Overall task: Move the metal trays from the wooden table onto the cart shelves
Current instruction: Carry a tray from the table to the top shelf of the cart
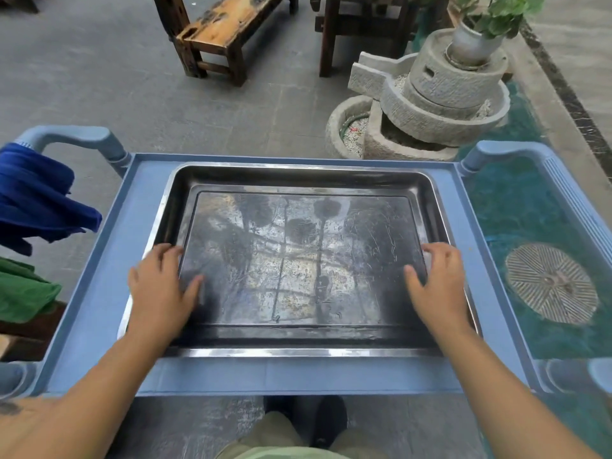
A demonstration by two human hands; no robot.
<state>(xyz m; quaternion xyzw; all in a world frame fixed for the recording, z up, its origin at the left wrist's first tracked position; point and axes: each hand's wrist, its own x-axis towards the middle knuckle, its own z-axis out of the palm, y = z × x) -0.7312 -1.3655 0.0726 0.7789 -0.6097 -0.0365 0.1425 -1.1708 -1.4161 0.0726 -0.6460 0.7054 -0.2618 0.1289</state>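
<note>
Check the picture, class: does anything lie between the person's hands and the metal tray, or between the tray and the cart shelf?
Nothing visible does. The left hand and right hand rest directly on the metal tray, which already sits on the blue cart shelf.

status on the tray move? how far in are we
Done: one metal tray lies flat on the blue cart's top shelf. In hand: left hand and right hand rest on its side rims, fingers spread, not clamped; seating or releasing it. Left: cannot tell; the wooden table and lower shelves are out of view, so remaining trays can't be counted.
</note>
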